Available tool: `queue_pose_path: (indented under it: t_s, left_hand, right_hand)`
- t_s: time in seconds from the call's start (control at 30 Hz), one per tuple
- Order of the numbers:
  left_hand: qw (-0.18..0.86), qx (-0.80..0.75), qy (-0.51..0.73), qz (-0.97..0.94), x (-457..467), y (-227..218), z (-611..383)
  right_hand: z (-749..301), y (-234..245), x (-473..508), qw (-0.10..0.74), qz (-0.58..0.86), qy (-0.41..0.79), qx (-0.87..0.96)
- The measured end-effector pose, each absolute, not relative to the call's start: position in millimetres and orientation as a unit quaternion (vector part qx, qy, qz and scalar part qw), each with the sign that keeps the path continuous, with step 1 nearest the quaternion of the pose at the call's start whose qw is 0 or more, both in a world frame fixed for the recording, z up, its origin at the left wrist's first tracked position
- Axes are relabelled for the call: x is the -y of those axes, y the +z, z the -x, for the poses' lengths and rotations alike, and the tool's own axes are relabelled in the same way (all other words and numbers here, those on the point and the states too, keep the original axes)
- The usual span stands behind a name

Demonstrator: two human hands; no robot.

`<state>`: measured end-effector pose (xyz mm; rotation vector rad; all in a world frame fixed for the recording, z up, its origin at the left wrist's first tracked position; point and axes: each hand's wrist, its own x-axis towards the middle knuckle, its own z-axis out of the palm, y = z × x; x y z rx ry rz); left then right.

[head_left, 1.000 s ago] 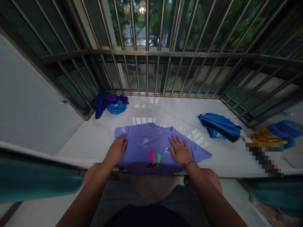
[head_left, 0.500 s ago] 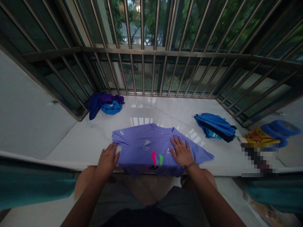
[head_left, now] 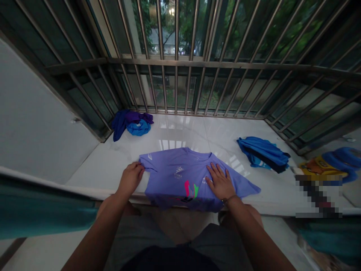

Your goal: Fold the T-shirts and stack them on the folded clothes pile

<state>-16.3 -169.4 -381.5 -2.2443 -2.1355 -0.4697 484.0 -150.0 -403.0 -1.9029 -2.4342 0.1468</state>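
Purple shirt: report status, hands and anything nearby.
Left hand pinching sleeve edge of purple shirt. Right hand flat on it. Shirt front-up on white ledge, hem overhanging. Blue clothes pile apart, right.

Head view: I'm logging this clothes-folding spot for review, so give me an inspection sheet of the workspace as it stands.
Surface: white glossy ledge, reflective, inside a barred window bay.
Job's things: purple T-shirt spread flat, its hem hanging over the front edge.
Clutter: crumpled purple and blue clothes at the far left corner; folded blue garments at right.
Grippers: left hand pinches the shirt's left sleeve; right hand lies flat on the shirt.
Cables: nothing seen.
Surroundings: metal window bars, trees outside; yellow and blue item at far right, partly blurred.
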Motion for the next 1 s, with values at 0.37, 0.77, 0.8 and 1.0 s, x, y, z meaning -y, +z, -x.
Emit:
queue_pose_path:
  t_s: [0.37,0.77,0.8,1.0]
  left_hand:
    - [0.038,0.704,-0.114,0.7,251,-404,47]
    - [-0.112,0.665,-0.06,0.736,159,-391,-40]
    - [-0.117,0.683,-0.029,0.72,150,-391,-39]
    - [-0.143,0.72,0.058,0.677,110,-378,-22]
  right_hand:
    - [-481,-402,153,0.018,0.606,0.047,0.794]
    - [-462,-404,154,0.022,0.567,0.052,0.822]
    - [-461,-403,153,0.022,0.566,0.056,0.822]
    - [-457,-396,128,0.015,0.562,0.081,0.823]
